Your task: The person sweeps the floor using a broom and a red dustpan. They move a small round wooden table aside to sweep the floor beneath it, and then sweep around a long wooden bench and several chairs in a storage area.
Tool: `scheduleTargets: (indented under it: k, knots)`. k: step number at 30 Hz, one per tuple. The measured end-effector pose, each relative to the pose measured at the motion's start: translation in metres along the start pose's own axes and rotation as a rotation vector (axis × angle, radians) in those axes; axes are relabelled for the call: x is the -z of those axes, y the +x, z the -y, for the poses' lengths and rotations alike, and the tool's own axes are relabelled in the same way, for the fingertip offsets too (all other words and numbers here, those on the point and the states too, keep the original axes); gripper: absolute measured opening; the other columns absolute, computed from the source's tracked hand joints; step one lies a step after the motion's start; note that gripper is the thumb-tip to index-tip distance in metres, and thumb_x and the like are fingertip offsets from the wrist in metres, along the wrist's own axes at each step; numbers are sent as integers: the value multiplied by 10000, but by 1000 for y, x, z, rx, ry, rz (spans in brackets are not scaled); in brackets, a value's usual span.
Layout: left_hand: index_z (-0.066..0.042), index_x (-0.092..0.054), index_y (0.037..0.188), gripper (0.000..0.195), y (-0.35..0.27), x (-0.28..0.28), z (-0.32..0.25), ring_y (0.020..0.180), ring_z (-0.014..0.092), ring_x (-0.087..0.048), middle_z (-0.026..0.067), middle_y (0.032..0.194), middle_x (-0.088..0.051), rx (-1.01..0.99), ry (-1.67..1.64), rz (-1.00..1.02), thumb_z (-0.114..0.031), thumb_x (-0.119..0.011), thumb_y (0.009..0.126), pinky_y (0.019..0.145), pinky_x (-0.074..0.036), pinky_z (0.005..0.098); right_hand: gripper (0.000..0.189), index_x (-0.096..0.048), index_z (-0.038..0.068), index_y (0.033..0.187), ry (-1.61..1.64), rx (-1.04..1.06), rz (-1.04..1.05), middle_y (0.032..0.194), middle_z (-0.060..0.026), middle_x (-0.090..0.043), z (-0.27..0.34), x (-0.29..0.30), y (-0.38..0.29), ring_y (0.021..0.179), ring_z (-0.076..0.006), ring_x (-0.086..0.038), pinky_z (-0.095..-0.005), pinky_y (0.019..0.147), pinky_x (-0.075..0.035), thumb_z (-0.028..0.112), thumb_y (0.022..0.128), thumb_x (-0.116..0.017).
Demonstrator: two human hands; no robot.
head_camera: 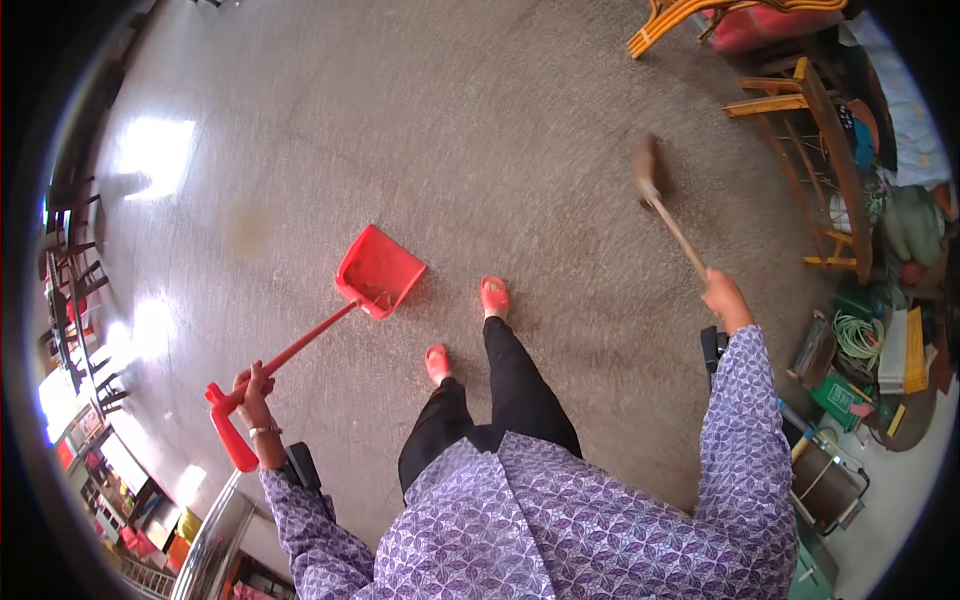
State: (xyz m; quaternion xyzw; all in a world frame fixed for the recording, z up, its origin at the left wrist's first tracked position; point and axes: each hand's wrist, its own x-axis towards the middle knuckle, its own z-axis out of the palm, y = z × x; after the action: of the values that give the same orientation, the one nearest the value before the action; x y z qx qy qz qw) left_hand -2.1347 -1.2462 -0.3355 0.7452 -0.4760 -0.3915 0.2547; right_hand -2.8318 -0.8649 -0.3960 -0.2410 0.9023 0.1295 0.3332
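My left hand [255, 394] is closed around the handle of a long-handled red plastic dustpan [386, 266], whose pan rests on the floor ahead of my feet with some debris in it. The handle's curved red end sticks out past my wrist. My right hand [724, 296] grips the stick of a broom [679, 232]. The broom's brown head [646, 169] is blurred and lies out at the right, well apart from the dustpan. Red slippers [495, 296] are on my feet, between the two tools.
A wooden frame or chair [832, 165] lies at the right, with a cane chair [675, 22] above it. A coiled green hose or cord [857, 336] and a green box [836, 401] stand at the right edge. Dark chairs [79, 277] line the left side. A shiny metal rail [217, 532] is at lower left.
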Motion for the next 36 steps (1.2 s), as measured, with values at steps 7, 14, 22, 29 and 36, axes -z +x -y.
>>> scheduleTargets:
  k: [7,14,22,29,36]
  knots:
    - [-15,-591,810,223,8,15,18,487,98,-531,91,705,-609,21,-99,-12,-226,-650,772,440,-404,186,237,-504,76,1071,-25,463,142,849,-203,-589,151,12,-39,794,-372,-577,-453,645,-458,95,842,-447]
    - [-29,-577,767,211,25,63,51,456,91,-505,63,618,-580,53,-76,-52,-226,-650,767,420,-386,186,332,-504,112,1137,-211,748,449,923,-174,-597,255,-50,-129,851,-350,-585,-441,670,-466,118,806,-507]
    - [-24,-591,708,229,6,61,27,507,110,-529,53,629,-588,87,-12,-80,-240,-628,774,480,-418,220,619,-367,152,1304,75,685,492,981,-239,-567,200,-31,-184,902,-349,-562,-399,790,-437,131,724,-582]
    - [-27,-551,730,224,-2,48,4,434,84,-468,31,568,-523,42,-98,-19,-227,-644,773,410,-358,188,554,-394,134,1282,206,312,272,999,-224,-567,134,5,-206,905,-357,-563,-410,758,-450,104,742,-516]
    - [-13,-549,821,300,-14,39,-10,390,70,-433,48,592,-529,18,-83,34,-304,-618,797,345,-332,171,564,-394,101,1275,355,153,-4,985,-246,-562,24,21,-178,900,-370,-559,-410,771,-446,124,738,-565]
